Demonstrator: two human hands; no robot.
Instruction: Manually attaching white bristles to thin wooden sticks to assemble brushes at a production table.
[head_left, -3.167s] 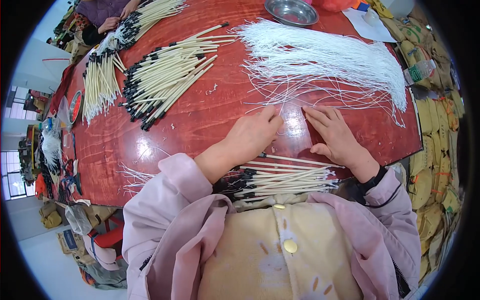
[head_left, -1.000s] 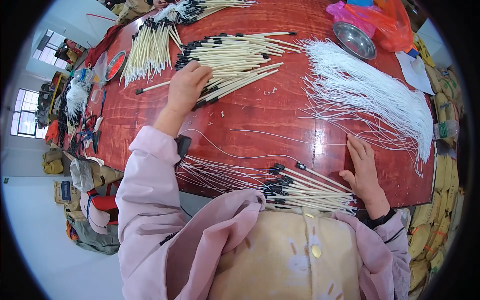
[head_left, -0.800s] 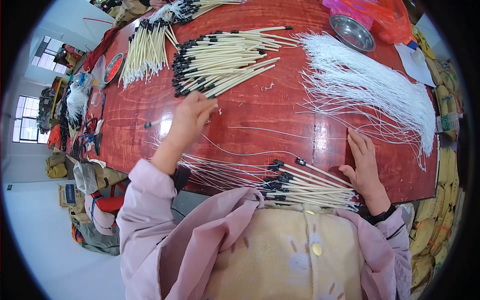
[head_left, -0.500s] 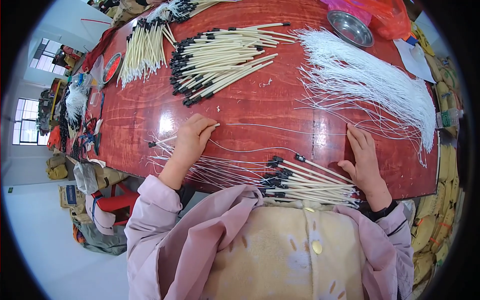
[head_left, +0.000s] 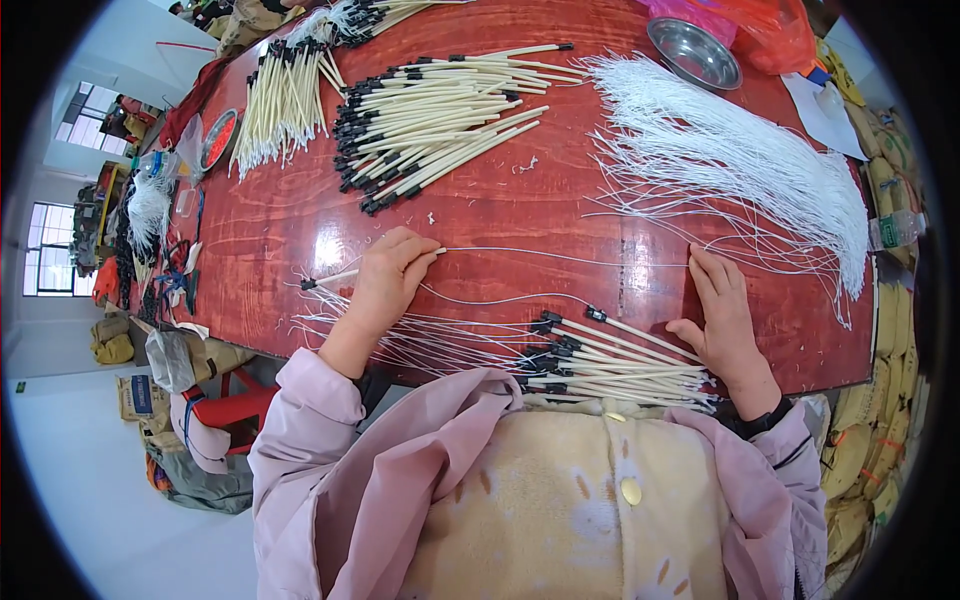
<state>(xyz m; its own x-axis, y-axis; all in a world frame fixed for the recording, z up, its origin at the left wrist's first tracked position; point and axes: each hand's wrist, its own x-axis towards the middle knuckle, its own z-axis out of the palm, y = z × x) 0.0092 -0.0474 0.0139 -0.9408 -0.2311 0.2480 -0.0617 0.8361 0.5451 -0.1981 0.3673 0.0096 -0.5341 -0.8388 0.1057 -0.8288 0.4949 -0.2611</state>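
My left hand [head_left: 392,282] is closed on a thin cream tube [head_left: 341,276] with a black end piece on its left. The tube's tip sticks out past the thumb and forefinger. A white string [head_left: 560,255] runs across the table, its left end at that tip; whether it is inside cannot be made out. At its right end my right hand [head_left: 722,310] rests fingertips on the string, fingers stretched and thumb apart. Between my hands and my body lie several cream tubes with black ends [head_left: 625,362], white strings [head_left: 450,342] trailing leftward from them.
Farther off lie a large pile of black-ended tubes [head_left: 435,120], another bundle [head_left: 280,105] and a sheaf of white strings [head_left: 740,160]. A metal bowl [head_left: 693,55] stands at the back right, a bowl of red pieces [head_left: 219,140] at the left. Stacked sacks [head_left: 880,400] line the right.
The white string has slid slightly left, closing the small gap between its end and the tube's tip. Both hands keep nearly the same place and pose.
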